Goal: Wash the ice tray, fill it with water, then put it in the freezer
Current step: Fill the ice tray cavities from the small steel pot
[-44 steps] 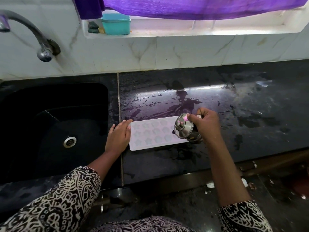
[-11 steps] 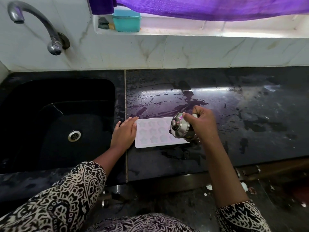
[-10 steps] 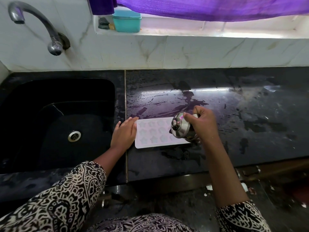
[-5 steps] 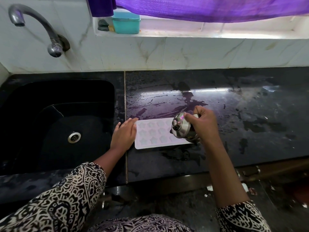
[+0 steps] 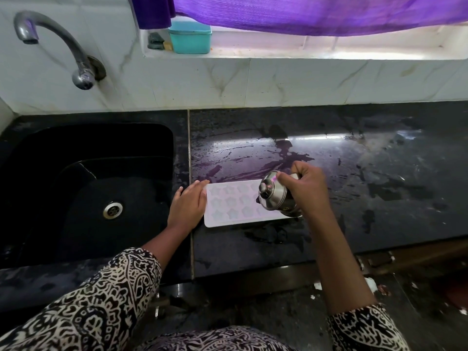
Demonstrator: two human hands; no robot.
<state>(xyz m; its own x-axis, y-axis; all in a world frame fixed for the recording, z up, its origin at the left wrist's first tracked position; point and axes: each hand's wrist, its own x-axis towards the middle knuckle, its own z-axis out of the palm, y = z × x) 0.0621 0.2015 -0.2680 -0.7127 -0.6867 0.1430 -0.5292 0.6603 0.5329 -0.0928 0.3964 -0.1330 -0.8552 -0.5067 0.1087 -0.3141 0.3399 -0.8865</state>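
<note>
Filling stage, by my judgement.

- Ice tray (image 5: 233,206): pale, star-shaped cells, lying flat on the wet black tabletop (image 5: 379,173), just right of the sink (image 5: 162,153). Long side runs left to right.
- Left grip (image 5: 188,206): fingers straight and together, holding nothing, laid flat against the tray's left short end. Purpose as I read it: brace the light tray so it cannot skid on the wet stone while I pour.
- Right grip (image 5: 304,188): fingers curled round a small lidded steel pot (image 5: 274,195), held tilted over the tray's right end, with the knobbed lid facing left and up at me. The tilt suggests pouring into the nearest cells.
- No stream visible; the pot hides the cells beneath it. Cannot tell how full any cell is.
- Tabletop shows splashes and puddles around the tray, so spills are likely. A slow pour seems wise.
- Tap (image 5: 63,44) stands over the sink with no water visible. Teal box (image 5: 190,38) sits on the window ledge, well apart.
- Freezer not in view; that step is not yet begun.
</note>
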